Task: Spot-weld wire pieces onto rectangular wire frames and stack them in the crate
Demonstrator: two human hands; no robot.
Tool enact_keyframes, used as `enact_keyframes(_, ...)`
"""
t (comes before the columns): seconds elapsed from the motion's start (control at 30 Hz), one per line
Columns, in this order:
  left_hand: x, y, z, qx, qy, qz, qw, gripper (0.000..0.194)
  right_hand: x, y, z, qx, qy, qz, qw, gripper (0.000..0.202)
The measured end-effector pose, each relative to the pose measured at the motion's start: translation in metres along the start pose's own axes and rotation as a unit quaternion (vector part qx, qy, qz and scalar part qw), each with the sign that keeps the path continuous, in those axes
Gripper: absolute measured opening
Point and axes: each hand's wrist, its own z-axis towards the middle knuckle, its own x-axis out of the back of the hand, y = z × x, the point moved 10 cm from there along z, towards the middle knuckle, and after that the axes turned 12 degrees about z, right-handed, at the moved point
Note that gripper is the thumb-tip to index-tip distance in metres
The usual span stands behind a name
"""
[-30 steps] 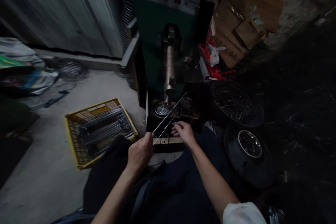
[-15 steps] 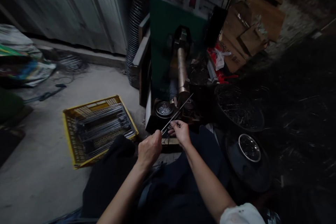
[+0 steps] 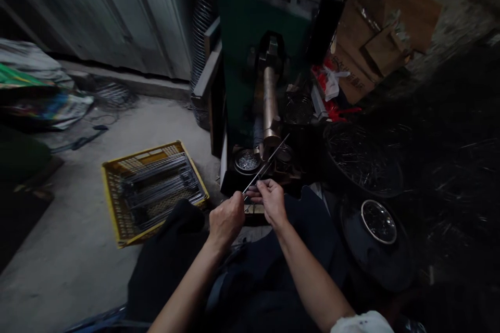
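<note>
Green machine (image 3: 240, 41) ahead of you: flat painted panel, bronze-toned cylindrical bar (image 3: 270, 101) projecting. Your forearms (image 3: 308, 273) converge toward machine base. Left hand (image 3: 227, 218): curled tight round rod (image 3: 260, 173), before machine. Right hand (image 3: 272, 202): just beside, thumb and fingers narrowed near rod; cannot tell whether pinch grips anything. Rod: thin, straight, metallic, slanting from left fist toward machine. Dish (image 3: 247, 172): round, dark, at machine base, holding shiny bits (image 3: 247, 159).
</note>
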Motion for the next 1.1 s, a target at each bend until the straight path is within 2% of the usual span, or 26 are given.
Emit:
enact_keyframes(0.2, -0.007, 0.009, 0.001, -0.011, -0.008, -0.007, 1.0, 0.023, -0.004, -0.003, 0.0, -0.009, -0.02, 0.031, 0.999, 0.031)
enact_keyframes(0.37, -0.011, 0.011, 0.004, -0.013, -0.013, -0.017, 1.0, 0.023, -0.003, -0.004, -0.001, -0.005, -0.007, 0.043, 0.999, 0.031)
enact_keyframes(0.63, -0.003, 0.013, 0.012, -0.021, -0.019, -0.032, 0.999, 0.029, -0.002, -0.008, 0.0, 0.003, 0.008, 0.026, 1.0, 0.03)
enact_keyframes(0.77, -0.001, 0.014, 0.016, -0.025, -0.017, -0.041, 0.999, 0.026, -0.001, -0.011, 0.002, 0.01, 0.014, 0.019, 1.0, 0.028)
enact_keyframes(1.1, 0.006, 0.015, 0.031, -0.032, -0.002, -0.047, 0.998, 0.027, -0.004, -0.029, 0.012, 0.056, 0.036, -0.004, 0.998, 0.032)
